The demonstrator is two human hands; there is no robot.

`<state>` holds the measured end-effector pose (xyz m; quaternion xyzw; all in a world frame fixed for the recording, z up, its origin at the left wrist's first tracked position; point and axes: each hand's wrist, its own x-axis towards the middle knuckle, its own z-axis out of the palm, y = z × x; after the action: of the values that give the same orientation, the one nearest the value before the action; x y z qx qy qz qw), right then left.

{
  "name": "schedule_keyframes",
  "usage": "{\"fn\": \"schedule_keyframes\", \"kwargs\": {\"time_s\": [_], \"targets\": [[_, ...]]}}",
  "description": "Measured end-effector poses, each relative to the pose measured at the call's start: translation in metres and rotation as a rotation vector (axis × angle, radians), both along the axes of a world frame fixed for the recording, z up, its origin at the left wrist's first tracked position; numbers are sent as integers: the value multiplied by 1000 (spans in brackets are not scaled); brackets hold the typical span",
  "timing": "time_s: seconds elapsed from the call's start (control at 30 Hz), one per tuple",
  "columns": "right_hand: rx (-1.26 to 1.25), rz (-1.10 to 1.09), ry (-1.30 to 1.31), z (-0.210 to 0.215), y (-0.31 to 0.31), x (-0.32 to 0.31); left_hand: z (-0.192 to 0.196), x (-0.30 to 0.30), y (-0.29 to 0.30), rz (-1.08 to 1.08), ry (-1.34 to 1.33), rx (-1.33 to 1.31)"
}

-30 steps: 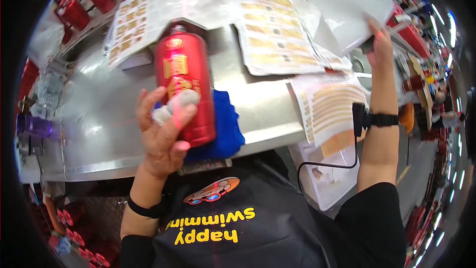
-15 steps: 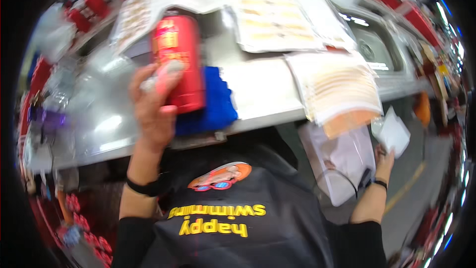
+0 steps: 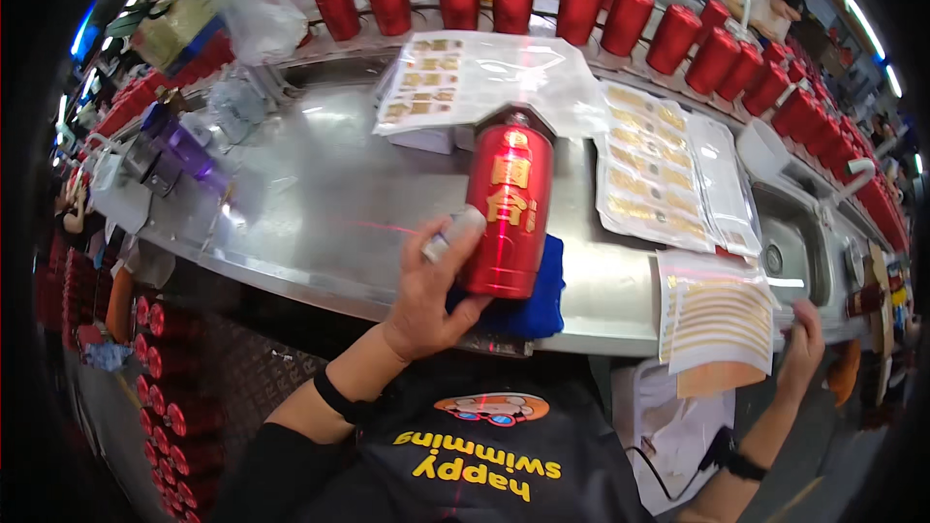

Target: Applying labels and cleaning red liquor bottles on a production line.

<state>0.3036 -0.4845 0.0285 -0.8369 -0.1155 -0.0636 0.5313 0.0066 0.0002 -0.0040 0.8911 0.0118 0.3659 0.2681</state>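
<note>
The left hand (image 3: 426, 295) is wrapped around the lower part of a red bottle (image 3: 509, 201), holding it upright over a blue cloth (image 3: 538, 305) at the near edge of the steel bench (image 3: 310, 203); a small grey piece, perhaps a wad or a cap, sits pinched under the fingers. The right hand (image 3: 799, 344) is low beside the bench, fingers curled at the edge of a striped sheet of stickers (image 3: 722, 324), though the warped rim makes it hard to tell whether it grips that sheet. To handle the bottle well, the grasp should stay firm and low, keeping the face with the gold characters turned up and steady. Compared with a second ago, the right hand has come down from the far sheets (image 3: 654, 179) to this nearer one, while the bottle has stayed in the left hand over the cloth.
</note>
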Motion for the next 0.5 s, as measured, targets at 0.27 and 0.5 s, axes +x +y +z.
{"fn": "schedule_keyframes", "kwargs": {"time_s": [0.27, 0.5], "targets": [[-735, 559, -305, 20, 172, 23, -4, 6, 2, 47, 118, 33], [-1195, 455, -204, -11, 259, 164, -9, 5, 5, 19, 103, -36]]}}
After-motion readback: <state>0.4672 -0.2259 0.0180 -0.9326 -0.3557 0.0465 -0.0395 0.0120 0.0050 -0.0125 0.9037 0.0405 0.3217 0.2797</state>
